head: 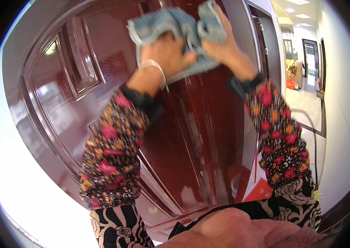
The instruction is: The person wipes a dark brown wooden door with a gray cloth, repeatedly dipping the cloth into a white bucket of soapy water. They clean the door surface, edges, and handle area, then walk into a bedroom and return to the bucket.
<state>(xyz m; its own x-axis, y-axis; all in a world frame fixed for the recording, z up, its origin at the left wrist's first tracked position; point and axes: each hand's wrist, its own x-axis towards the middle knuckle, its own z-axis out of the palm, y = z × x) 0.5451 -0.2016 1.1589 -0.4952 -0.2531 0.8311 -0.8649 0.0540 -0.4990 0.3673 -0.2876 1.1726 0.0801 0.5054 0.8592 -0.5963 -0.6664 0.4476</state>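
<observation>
A piece of faded blue denim cloth with frayed edges lies against the glossy dark red panelled door, high up in the view. My left hand, with a pale bangle at the wrist, grips its left part; the fingertips are hidden by a fold. My right hand holds a bunched part of the denim at the right, thumb and fingers around it. Both hands look slightly blurred. Flower-patterned sleeve covers with dark cuffs run along both forearms.
Raised mouldings and a framed panel stand out on the door. To the right, a tiled hallway runs back past a doorway and a white wall. A red printed item is low at the right.
</observation>
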